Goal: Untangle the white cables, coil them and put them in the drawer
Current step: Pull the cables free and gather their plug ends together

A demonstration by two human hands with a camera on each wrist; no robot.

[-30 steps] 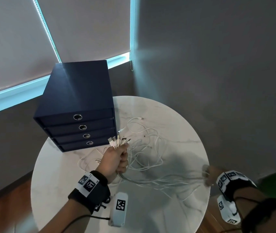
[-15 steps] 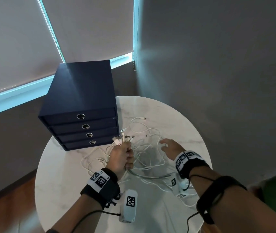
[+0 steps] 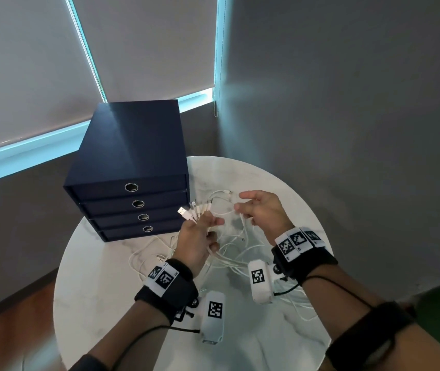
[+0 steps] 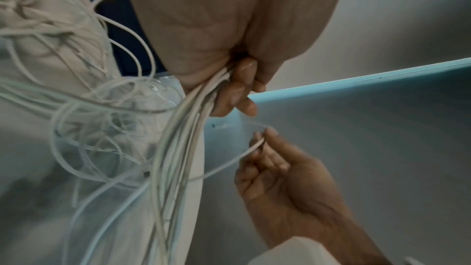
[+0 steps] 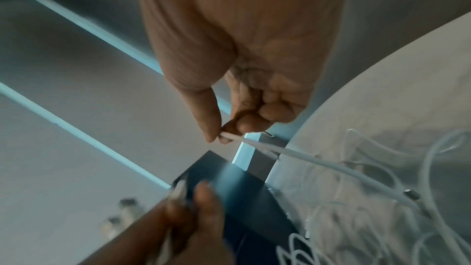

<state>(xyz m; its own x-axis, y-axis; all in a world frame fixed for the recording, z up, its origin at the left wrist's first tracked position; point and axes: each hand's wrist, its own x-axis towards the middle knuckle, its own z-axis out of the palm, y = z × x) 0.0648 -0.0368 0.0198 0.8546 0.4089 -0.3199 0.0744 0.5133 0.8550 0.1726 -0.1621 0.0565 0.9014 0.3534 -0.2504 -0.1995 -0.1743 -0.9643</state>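
White cables (image 3: 229, 250) bunched in left hand (image 3: 196, 243), plugs fanned above the clenched grip, loops trailing onto tabletop (image 3: 111, 298). Right hand (image 3: 263, 212) pinching one strand (image 5: 300, 153) beside it. Drawer box (image 3: 130, 167) closed.

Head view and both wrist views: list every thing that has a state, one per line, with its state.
Drawer unit: all four drawers closed.
White cables: tangled, uncoiled, part on the table.
Cable plug ends: bunched, fanned above the fist.
Left hand: grips the cable bundle.
Right hand: pinches one cable strand.
Round table: bears unit and cables.
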